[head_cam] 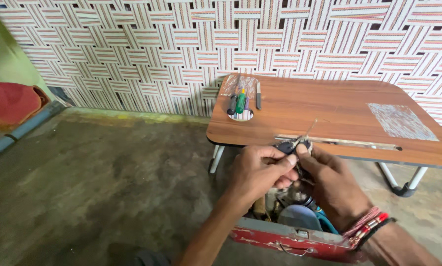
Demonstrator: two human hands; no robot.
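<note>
My left hand [259,172] and my right hand [329,184] meet over a red toolbox, both pinching a small dark object [289,146] with a thin wire or rod [310,128] sticking up from it. What the object is cannot be made out. The hands hover just before the front edge of a low wooden folding table [329,106]. My right wrist wears red and black thread bands [369,227].
Several screwdrivers and pens [240,101] lie at the table's left rear by a round hole. A patterned patch [401,121] sits at the right, a groove [339,142] runs along the front. The red metal toolbox [290,240] holds tools below. A woven mat wall [181,49] stands behind; the floor is concrete [98,177].
</note>
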